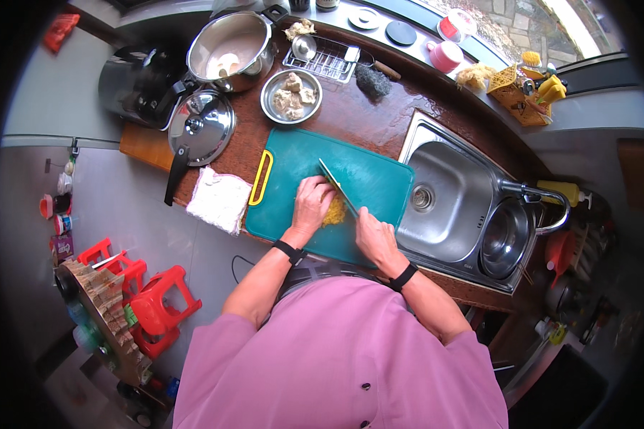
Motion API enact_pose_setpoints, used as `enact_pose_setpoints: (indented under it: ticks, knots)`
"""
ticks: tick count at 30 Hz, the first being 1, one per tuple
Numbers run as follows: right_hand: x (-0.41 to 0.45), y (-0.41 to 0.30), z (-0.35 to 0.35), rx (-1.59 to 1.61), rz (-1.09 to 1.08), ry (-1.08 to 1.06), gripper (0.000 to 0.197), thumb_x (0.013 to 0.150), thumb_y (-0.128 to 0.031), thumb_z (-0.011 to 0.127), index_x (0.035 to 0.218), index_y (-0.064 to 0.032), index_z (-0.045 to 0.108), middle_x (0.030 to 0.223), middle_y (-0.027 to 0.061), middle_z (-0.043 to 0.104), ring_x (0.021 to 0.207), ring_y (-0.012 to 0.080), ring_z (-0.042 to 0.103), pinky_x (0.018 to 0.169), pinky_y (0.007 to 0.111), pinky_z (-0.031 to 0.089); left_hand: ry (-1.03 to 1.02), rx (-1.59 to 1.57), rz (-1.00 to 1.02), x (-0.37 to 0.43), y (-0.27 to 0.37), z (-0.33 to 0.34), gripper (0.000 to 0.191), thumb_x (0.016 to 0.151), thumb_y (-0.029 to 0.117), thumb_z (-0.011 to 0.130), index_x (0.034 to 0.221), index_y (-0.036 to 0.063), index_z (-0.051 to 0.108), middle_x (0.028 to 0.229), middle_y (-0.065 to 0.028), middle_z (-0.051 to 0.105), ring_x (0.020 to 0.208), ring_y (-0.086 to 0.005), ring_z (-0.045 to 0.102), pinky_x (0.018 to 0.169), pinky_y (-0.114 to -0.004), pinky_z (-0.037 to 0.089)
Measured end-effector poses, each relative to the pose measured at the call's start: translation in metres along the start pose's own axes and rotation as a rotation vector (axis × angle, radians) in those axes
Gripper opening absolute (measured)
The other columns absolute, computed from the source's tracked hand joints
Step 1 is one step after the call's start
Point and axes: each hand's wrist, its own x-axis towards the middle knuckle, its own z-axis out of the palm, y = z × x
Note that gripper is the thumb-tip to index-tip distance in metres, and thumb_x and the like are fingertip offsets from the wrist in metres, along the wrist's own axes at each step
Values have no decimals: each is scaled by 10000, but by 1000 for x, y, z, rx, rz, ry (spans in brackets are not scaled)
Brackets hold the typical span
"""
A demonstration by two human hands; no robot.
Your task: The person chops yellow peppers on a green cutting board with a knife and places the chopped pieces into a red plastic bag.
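Observation:
A teal cutting board (pixel 370 171) with a yellow handle (pixel 261 177) lies before me on the counter. My right hand (pixel 377 236) grips a kitchen knife (pixel 337 184), its blade slanting away to the upper left. Curled fingers of my left hand (pixel 312 201) rest against yellow food just left of the blade; what lies under the fingertips is partly hidden. Finely chopped yellow food (pixel 334 213) sits in a small heap between my hands, on the near side of the blade.
Beyond the board stand a metal bowl of meat chunks (pixel 295 96), a pressure cooker pot (pixel 231 45) and a wire rack (pixel 322 59). Its lid (pixel 204 128) and a white cloth (pixel 220 199) lie left. A steel sink (pixel 445 198) with a faucet (pixel 553 198) adjoins the board's right side.

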Motion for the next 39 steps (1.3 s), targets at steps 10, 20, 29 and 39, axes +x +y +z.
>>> enact_pose_setpoints:
  ticks: [10,20,29,39]
  knots:
    - [-15,-7,-12,-56,21,-94,89,913,-42,493,989,-22,452,802,227,672,681,442,669,615,567,523,-18,26,-34,-10,-11,2,96,844,61,688,935,29,687,995,-113,674,925,-318,636,828,-411,538]
    - [-2,-7,-8,7,-4,0,68,970,-100,477,983,-35,462,788,200,676,658,441,661,590,565,517,-56,4,-19,-3,-14,-5,71,846,54,684,912,29,686,963,-109,675,924,-317,638,810,-415,538]
    - [-5,2,-16,-99,-15,-44,56,972,-91,470,963,-37,458,750,197,661,655,426,668,577,552,523,-73,44,-31,1,-10,0,79,824,66,705,897,42,687,966,-105,684,912,-313,647,819,-410,541]
    - [12,0,0,19,1,-5,90,969,-108,481,969,-25,444,789,220,681,679,466,657,601,576,515,-142,37,-7,2,-12,-5,102,842,71,698,931,25,684,1003,-113,685,952,-316,646,833,-410,537]
